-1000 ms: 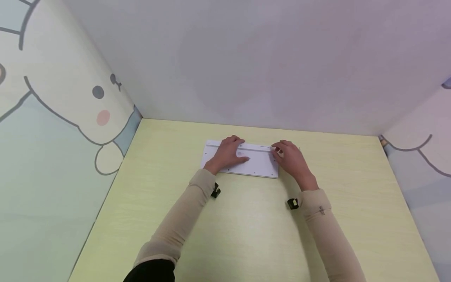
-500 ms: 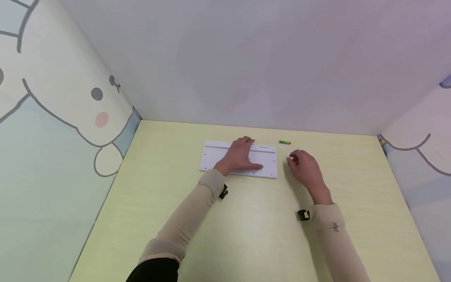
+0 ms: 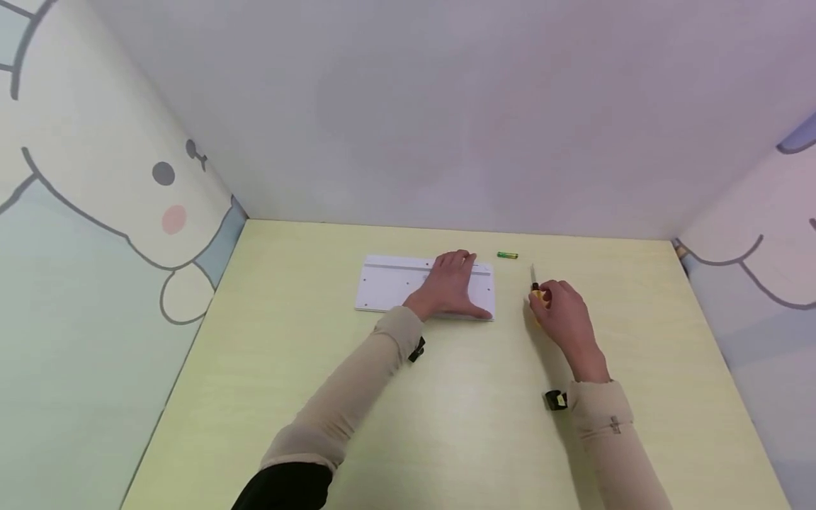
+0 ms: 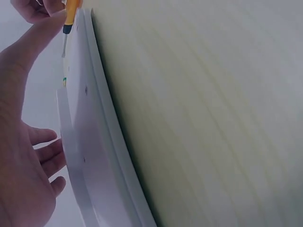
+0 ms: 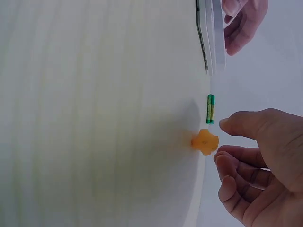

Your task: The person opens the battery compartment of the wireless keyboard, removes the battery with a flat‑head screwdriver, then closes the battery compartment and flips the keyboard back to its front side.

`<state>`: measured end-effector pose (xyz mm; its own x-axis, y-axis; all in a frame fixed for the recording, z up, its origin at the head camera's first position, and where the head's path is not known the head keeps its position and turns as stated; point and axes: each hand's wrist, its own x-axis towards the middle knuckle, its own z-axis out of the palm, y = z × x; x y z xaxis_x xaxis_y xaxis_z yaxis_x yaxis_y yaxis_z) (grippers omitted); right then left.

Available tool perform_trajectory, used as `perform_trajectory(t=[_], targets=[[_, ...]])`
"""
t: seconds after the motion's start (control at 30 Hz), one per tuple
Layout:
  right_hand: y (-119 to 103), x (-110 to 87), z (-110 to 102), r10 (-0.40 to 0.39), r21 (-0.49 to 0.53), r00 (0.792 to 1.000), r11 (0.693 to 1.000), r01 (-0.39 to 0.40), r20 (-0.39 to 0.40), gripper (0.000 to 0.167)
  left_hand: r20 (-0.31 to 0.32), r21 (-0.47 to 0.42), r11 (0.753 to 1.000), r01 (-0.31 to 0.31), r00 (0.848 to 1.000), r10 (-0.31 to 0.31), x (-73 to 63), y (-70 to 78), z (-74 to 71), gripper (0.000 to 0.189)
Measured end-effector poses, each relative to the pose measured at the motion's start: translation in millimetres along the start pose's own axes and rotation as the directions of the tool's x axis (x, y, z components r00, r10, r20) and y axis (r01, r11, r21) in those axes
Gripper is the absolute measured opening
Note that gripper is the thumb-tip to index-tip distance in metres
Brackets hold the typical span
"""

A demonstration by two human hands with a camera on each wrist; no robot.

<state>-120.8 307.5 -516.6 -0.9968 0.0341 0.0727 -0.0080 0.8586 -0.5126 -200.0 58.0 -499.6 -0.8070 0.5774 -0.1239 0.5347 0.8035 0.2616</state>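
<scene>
A white keyboard [image 3: 387,287] lies face down on the table, with screw holes and a raised ridge along its back; a row of key edges shows beneath it in the right wrist view. My left hand [image 3: 448,289] spans its right part, thumb at the front right corner, fingers over the ridge. To the right lies a screwdriver [image 5: 204,142] with a yellow handle, its blade pointing toward the back wall. My right hand [image 3: 566,317] hovers over that handle, thumb and fingers parted on either side. Behind them is a small green battery [image 3: 507,255].
The pale wooden table [image 3: 287,397] ends at a plain back wall [image 3: 408,113]. Cartoon-patterned walls [image 3: 83,297] border it on the left and right. A small black camera [image 3: 556,400] sits at the right wrist, another [image 3: 416,350] at the left.
My left hand has slid right along the keyboard, its thumb reaching the front right corner. My right hand has left the keyboard's edge for the screwdriver, exposing the battery and the yellow handle.
</scene>
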Motion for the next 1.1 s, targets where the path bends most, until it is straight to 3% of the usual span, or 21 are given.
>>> perform_trajectory(t=[0.13,0.4,1.1], targets=[[1,-2.6,-1,0.033,-0.006,0.999,0.999,-0.033,0.027,0.036,0.019,0.034,0.999,-0.01,1.0,0.01,3.2,6.5,2.7,0.132],[-7,5.3,6,0.061,0.024,0.995,0.998,-0.063,0.084,0.036,0.024,0.103,0.995,0.006,1.0,-0.009,2.0,1.9,6.3,0.139],[-15,7.4,7,0.069,0.033,0.992,0.997,-0.073,0.107,0.037,-0.008,-0.005,0.999,-0.045,0.999,0.045,2.5,-8.6,3.5,0.132]])
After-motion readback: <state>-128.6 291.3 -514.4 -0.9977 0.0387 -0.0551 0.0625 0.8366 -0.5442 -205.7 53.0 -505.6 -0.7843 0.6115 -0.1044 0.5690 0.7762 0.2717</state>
